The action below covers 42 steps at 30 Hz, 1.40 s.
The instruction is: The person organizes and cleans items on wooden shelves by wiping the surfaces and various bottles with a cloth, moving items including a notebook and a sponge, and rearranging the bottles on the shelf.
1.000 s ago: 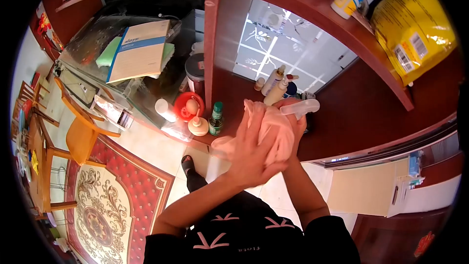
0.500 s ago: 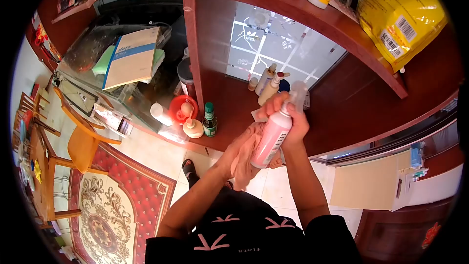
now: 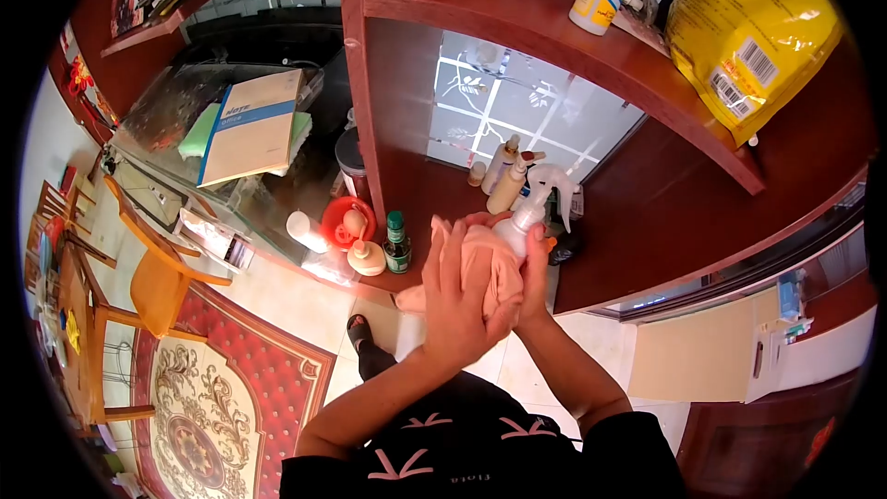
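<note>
A spray bottle [image 3: 519, 231] with a clear trigger head is held in front of my body, above the edge of the dark red shelf [image 3: 637, 249]. My right hand [image 3: 533, 288] grips it from the right side. With fingers laid over a salmon-pink cloth [image 3: 494, 270], my left hand [image 3: 459, 300] presses the cloth around the bottle's body. Most of the bottle and its label are hidden under the cloth and fingers. Just behind stand a cream pump bottle [image 3: 510, 188] and a slimmer bottle [image 3: 498, 166].
Left of my hands are a green bottle [image 3: 397, 245], a squat cream bottle [image 3: 366, 260], a red bowl [image 3: 338, 231] and a white bottle [image 3: 303, 230]. A notebook [image 3: 254, 125] lies on a glass top. An upper shelf [image 3: 517, 32] carries a yellow bag [image 3: 753, 46].
The spray bottle has turned, so its barcode label no longer shows and its trigger points right. My left hand has come round to the front with the cloth, covering the bottle's body.
</note>
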Each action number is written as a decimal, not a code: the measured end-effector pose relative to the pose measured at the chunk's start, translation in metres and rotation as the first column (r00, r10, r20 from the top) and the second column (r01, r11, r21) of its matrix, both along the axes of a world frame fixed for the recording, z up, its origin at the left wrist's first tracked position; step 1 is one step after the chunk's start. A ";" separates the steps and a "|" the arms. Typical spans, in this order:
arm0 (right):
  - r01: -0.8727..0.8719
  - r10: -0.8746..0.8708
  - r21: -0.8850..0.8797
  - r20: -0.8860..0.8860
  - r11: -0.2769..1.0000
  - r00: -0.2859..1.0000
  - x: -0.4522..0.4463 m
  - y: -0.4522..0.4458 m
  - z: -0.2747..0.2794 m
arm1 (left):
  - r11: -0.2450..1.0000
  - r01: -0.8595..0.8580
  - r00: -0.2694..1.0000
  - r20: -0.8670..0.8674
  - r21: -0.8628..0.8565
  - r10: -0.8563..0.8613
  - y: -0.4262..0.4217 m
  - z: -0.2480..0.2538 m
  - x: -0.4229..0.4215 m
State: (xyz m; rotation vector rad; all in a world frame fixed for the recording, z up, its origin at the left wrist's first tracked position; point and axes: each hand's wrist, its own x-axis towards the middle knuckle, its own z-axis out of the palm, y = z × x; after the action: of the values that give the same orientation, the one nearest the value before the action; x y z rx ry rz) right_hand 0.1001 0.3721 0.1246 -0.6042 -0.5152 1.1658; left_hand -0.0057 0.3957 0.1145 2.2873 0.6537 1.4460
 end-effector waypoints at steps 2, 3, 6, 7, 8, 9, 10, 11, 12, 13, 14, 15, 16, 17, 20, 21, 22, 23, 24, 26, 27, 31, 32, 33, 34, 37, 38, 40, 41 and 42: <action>0.021 -0.019 -0.017 0.091 1.000 0.996 0.000 0.000 -0.001 | 0.999 0.044 0.998 -0.039 -0.018 -0.045 0.014 0.008 0.001; 0.030 -0.026 -0.024 0.135 0.999 0.990 -0.001 0.001 -0.002 | 0.995 0.066 0.998 0.018 -0.077 -0.065 0.020 0.018 0.004; 0.128 -0.101 -0.071 0.307 0.989 0.946 0.001 0.001 -0.015 | 0.912 0.168 0.986 0.061 -0.375 -0.156 0.035 0.040 0.005; 0.204 -0.157 -0.073 0.412 0.976 0.898 -0.003 0.002 -0.013 | 0.753 0.259 0.964 0.209 -0.605 -0.164 0.038 0.043 0.008; 0.275 -0.208 -0.040 0.553 0.961 0.807 -0.005 -0.002 -0.005 | 0.531 0.383 0.923 0.337 -0.756 -0.186 0.040 0.046 0.006; 0.349 -0.257 -0.001 0.676 0.937 0.691 -0.010 -0.005 0.011 | 0.265 0.491 0.871 0.462 -0.830 -0.168 0.043 0.048 0.003; 0.336 -0.288 0.057 0.660 0.940 0.694 -0.006 -0.002 0.013 | -0.017 0.573 0.813 0.571 -0.819 -0.113 0.045 0.050 0.001; 0.323 -0.322 0.121 0.641 0.939 0.697 -0.001 0.001 0.014 | 0.192 0.551 0.835 0.535 -0.812 -0.134 0.038 0.047 0.002; 0.313 -0.358 0.185 0.619 0.931 0.699 0.006 0.003 0.013 | 0.393 0.510 0.856 0.495 -0.765 -0.148 0.022 0.037 0.004; 0.340 -0.361 0.147 0.555 0.929 0.749 0.012 0.004 0.015 | 0.572 0.453 0.878 0.454 -0.684 -0.153 0.009 0.026 0.003; 0.365 -0.370 0.109 0.483 0.925 0.793 0.018 0.005 0.016 | 0.568 0.458 0.880 0.439 -0.684 -0.182 0.002 0.014 0.000; 0.390 -0.384 0.073 0.406 0.918 0.829 0.024 0.006 0.018 | 0.563 0.463 0.881 0.423 -0.685 -0.210 -0.005 0.001 -0.003; 0.404 -0.383 0.026 0.384 0.914 0.840 0.024 0.007 0.021 | 0.558 0.467 0.882 0.407 -0.686 -0.238 -0.011 -0.007 -0.006; 0.417 -0.383 -0.021 0.360 0.908 0.851 0.023 0.007 0.025 | 0.462 0.532 0.845 0.480 -0.710 -0.235 -0.017 -0.009 -0.009; 0.380 -0.350 -0.022 0.346 0.925 0.870 0.022 0.010 0.017 | 0.588 0.471 0.861 0.487 -0.658 -0.146 -0.022 -0.013 -0.005; 0.370 -0.345 -0.018 0.325 0.929 0.881 0.015 0.009 0.021 | 0.429 0.551 0.819 0.563 -0.716 -0.112 -0.017 -0.018 -0.005; 0.359 -0.338 -0.013 0.303 0.933 0.891 0.010 0.007 0.023 | 0.260 0.621 0.775 0.629 -0.739 -0.061 -0.008 -0.024 -0.007; 0.248 -0.240 0.033 0.407 0.968 0.882 0.013 0.004 0.020 | 0.086 0.679 0.731 0.682 -0.729 0.002 0.002 -0.026 -0.010; 0.116 -0.144 0.108 0.305 0.987 0.942 0.016 0.003 0.021 | -0.065 0.727 0.686 0.727 -0.683 0.035 0.010 -0.021 -0.015; -0.123 0.090 0.291 0.124 0.949 0.988 0.022 0.003 0.027 | -0.354 0.774 0.596 0.793 -0.525 0.125 0.022 -0.009 -0.022; -0.110 0.089 0.154 0.136 0.982 0.987 0.023 0.002 0.033 | -0.450 0.761 0.602 0.768 -0.468 0.219 0.023 -0.009 -0.020; -0.029 -0.014 0.105 0.386 0.994 0.922 0.040 0.005 0.006 | 0.082 0.452 0.891 0.447 -0.888 -0.076 0.022 -0.036 -0.016; 0.012 -0.048 0.095 0.383 0.995 0.922 0.038 0.006 0.007 | 0.123 0.494 0.868 0.495 -0.860 -0.025 0.021 -0.038 -0.017; 0.054 -0.082 0.085 0.381 0.995 0.921 0.037 0.006 0.010 | 0.166 0.534 0.838 0.545 -0.829 0.024 0.016 -0.024 -0.019; 0.094 -0.115 0.074 0.381 0.993 0.917 0.038 0.006 0.011 | 0.211 0.570 0.802 0.594 -0.794 0.071 0.011 -0.005 -0.020; 0.132 -0.115 -0.033 0.322 0.991 0.940 0.021 0.016 0.014 | 0.639 0.386 0.913 0.376 -0.666 -0.159 0.006 0.027 -0.014; 0.107 -0.089 -0.068 0.226 0.992 0.970 0.014 0.017 0.020 | 0.780 0.276 0.959 0.218 -0.562 -0.182 0.006 0.028 -0.009; -0.030 0.025 -0.064 -0.068 0.998 0.997 0.005 0.016 0.031 | 0.965 0.054 0.996 -0.061 -0.255 -0.071 0.003 0.034 0.007; -0.133 0.129 -0.001 -0.252 0.991 0.959 0.006 0.016 0.035 | 0.997 -0.041 0.985 -0.171 -0.071 0.028 0.002 0.037 0.013; -0.008 0.009 0.114 -0.009 0.993 1.000 0.005 0.015 0.032 | 0.995 0.008 0.992 -0.122 -0.100 -0.020 0.005 0.034 0.012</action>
State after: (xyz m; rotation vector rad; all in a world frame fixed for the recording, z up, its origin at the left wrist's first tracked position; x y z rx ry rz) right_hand 0.1050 0.3869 0.1567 -0.4989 -0.5728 1.1384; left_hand 0.0065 0.4006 0.1488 2.3125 0.7266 1.2446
